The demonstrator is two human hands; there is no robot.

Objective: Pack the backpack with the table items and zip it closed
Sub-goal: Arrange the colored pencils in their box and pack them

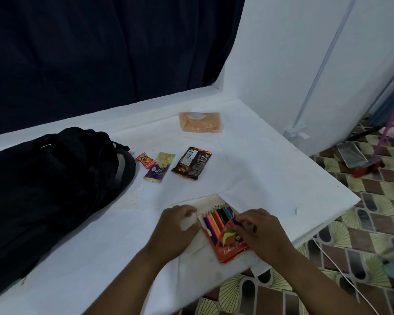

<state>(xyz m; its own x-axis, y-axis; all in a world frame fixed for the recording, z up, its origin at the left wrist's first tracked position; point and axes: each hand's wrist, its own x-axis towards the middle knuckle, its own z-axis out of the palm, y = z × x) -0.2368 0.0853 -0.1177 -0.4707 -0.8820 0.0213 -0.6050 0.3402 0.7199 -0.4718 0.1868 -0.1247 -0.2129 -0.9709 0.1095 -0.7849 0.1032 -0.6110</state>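
A black backpack [48, 180] lies on the left of the white table [271, 169]. Near the front edge lies an orange box of colour pencils [218, 226] with its flap open and the pencils showing. My left hand [175, 228] grips the box's left edge and a white piece beside it. My right hand [259, 230] pinches a blue pencil [237, 222] over the box. Farther back lie a small red candy packet [145, 160], a purple layer-cake packet [159, 170], a brown snack packet [191, 163] and an orange pouch [200, 122].
A dark curtain [100, 53] hangs behind the table and a white wall [282, 53] stands at the right. On the patterned floor at the right are a dustpan [350, 156], a broom with a pink handle [387, 133] and a white cable [341, 271].
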